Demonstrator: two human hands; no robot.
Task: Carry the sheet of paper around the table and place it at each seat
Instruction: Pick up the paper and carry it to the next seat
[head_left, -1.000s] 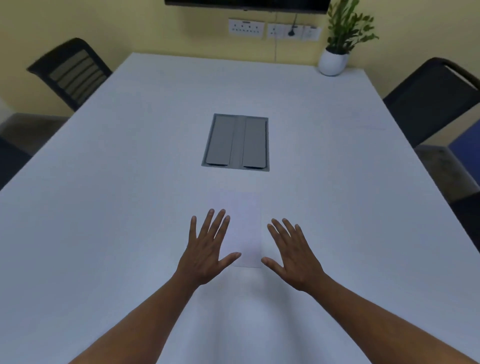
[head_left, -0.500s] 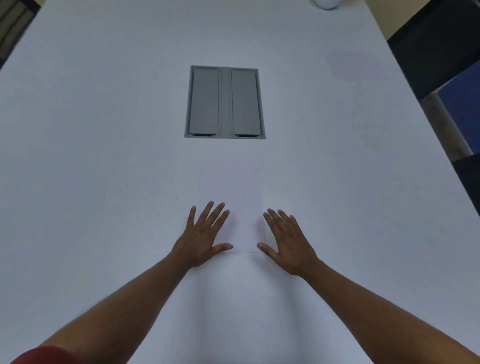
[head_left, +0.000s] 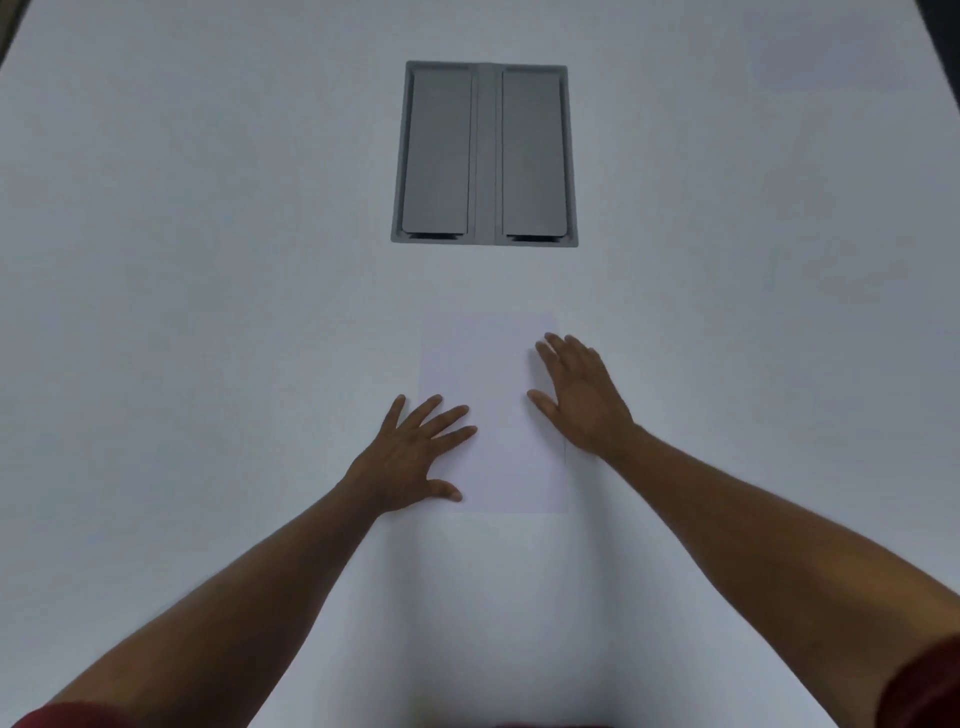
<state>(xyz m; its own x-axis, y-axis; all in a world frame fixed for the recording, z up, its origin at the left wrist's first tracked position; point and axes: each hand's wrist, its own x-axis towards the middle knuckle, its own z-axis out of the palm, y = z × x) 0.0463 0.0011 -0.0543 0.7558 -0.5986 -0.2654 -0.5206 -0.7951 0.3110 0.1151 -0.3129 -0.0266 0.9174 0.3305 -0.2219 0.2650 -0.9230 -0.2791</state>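
Paper (head_left: 496, 410), a single pale sheet, lies flat on the white table (head_left: 208, 260), its long sides running away from the person, and it sits between the two hands. Nearest the camera, both bare forearms reach forward from the bottom corners, with dark red sleeve (head_left: 930, 686) edges showing at the lower right and lower left. The left hand (head_left: 413, 457) rests on the sheet's near left part, fingers straight and spread, thumb out toward the near edge; it grasps nothing. The right hand (head_left: 582, 400) lies a little farther forward along the sheet's right edge, fingers straight and close together, thumb over the paper; it too holds nothing, only lying flat. Whether its palm sits on the sheet or just beside it on the table I cannot tell. The sheet's far edge stops short of a grey cable box (head_left: 485, 153) set flush into the tabletop, with two closed flaps side by side. Beyond that, the table runs on to the top of the view.
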